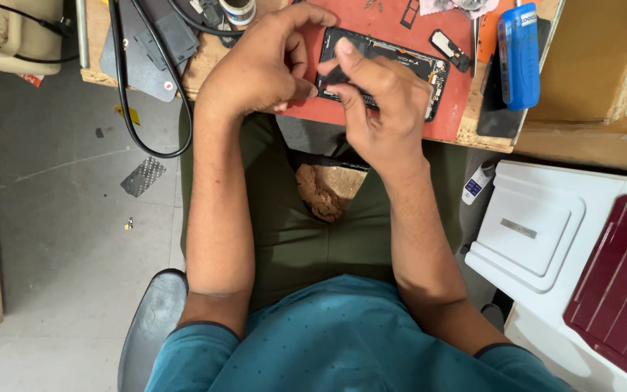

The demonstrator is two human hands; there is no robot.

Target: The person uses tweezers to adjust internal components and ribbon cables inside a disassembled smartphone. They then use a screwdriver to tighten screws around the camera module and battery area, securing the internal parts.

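Fingers crowd the near end of the opened phone (400,62), so whatever sits under the fingertips stays hidden. Left hand (259,65) curls over the phone's left edge, thumb and forefinger pinched close at its corner. Right hand (379,109) covers the lower left part of the phone, forefinger pressed flat along it; whether anything small is pinched there, I cannot tell. The phone lies back-off, dark innards showing, on a red mat (393,22) near the front edge of the wooden tabletop (589,87), whose far side is cut off by the frame. A blue tool case (520,54) stands just right of the mat, a small black part (450,49) lies between it and the phone, and a black cable (121,94) loops off the tabletop's left side. Below is a grey floor (59,239) with a small metal plate (143,176) on it. At right, a white plastic stool (538,225) beside a maroon one (622,290).
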